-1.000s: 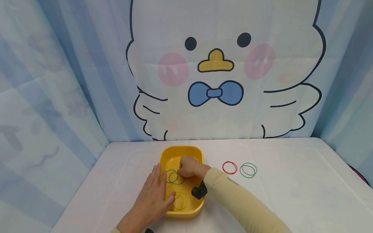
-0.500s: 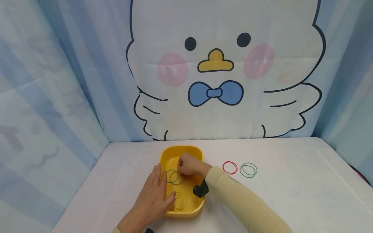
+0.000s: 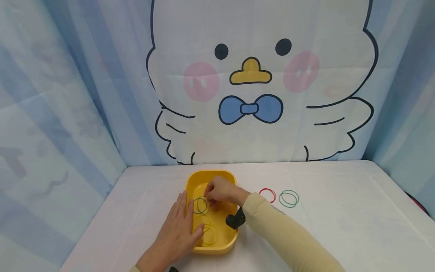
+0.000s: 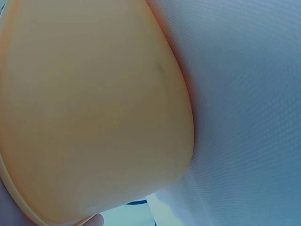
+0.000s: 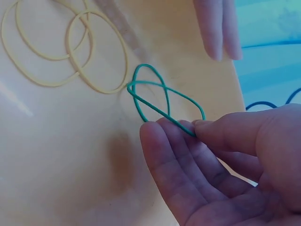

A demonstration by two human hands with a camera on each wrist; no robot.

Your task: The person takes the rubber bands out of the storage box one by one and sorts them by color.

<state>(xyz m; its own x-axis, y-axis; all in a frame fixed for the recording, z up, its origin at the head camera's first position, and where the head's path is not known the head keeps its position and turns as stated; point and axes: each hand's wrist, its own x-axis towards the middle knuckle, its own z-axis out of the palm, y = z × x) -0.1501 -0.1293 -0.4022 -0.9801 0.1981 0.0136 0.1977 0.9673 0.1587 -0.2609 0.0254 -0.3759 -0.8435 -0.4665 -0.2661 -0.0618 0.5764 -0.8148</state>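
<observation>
A yellow plastic tray [image 3: 219, 249] stands on the table. My left hand [image 3: 175, 230] lies with straight fingers along its left rim; the left wrist view shows mostly the tray's outer wall [image 4: 103, 117]. Inside the tray, my right hand [image 3: 221, 190] pinches a green rubber band [image 5: 164, 86] between thumb and fingertips, plain in the right wrist view. The green loops cross, and how many bands they make I cannot tell. Several yellow loops of rubber band [image 5: 126, 56] lie on the tray floor, nearer the person than the green.
To the right of the tray, red rubber bands [image 3: 267, 189] and green rubber bands [image 3: 289, 207] lie on the white table [image 3: 340, 219]. A curtain with a printed cartoon bird [image 3: 251, 139] hangs behind the table's far edge.
My right hand has shifted slightly away from the person, its fingertips now drawing the green rubber band up. The left hand has stayed on the tray rim.
</observation>
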